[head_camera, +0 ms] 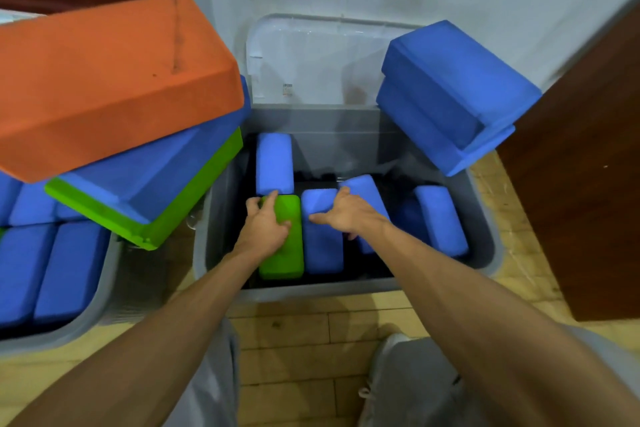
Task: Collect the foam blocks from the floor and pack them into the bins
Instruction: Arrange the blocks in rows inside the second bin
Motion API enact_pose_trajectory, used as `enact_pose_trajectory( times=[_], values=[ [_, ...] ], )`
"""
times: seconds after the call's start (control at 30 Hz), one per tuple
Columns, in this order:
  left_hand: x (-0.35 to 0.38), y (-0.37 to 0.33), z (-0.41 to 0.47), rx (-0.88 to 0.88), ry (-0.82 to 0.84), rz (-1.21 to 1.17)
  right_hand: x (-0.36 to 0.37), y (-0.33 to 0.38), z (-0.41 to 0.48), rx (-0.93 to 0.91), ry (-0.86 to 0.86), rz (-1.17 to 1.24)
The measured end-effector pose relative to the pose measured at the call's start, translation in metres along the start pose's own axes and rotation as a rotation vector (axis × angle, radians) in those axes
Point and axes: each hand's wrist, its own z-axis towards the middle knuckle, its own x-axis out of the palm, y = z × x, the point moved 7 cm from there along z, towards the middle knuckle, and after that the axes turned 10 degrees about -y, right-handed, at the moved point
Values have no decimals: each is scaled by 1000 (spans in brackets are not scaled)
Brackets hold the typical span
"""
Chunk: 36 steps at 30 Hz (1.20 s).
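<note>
In the bin (pixel 311 292), my left hand (pixel 266 224) grips the green block (pixel 284 263), fingers curled over it; my right hand (pixel 348 215) clasps a blue block (pixel 361 184).

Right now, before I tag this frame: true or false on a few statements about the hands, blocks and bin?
1. The left hand grips the green block in the grey bin. True.
2. The orange block lies inside that bin. False: it tops the stack outside the bin, on the left.
3. The right hand is on a blue block. True.
4. The grey bin is packed full. False: dark gaps remain between the blocks.
5. The stacked pair at the bin's right is green. False: both are blue.
</note>
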Motion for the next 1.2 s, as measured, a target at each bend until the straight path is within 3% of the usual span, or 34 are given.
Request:
enact_pose_trajectory(
  times=[0.13,0.3,0.4,0.47,0.6,0.73,1.0,1.2],
  values=[
    [-13,-35,-11,334,-197,264,-22,-19,0,-11,-19,18],
    [9,-85,-13,495,-125,251,-79,-64,-2,46,-285,-166],
    [32,-121,0,560,-103,256,-90,-105,-10,167,-307,-176],
    [43,-138,15,546,-88,304,-83,-124,-12,190,-250,-124],
    [58,-124,42,340,90,501,-59,-121,-9,39,-231,-126],
    [64,-98,46,174,215,459,-53,-104,-3,19,-269,-326],
    [62,-115,37,201,165,440,-45,-92,12,31,-218,-410],
    [50,-109,29,206,210,521,-59,-114,-1,146,-179,-343]
  ],
)
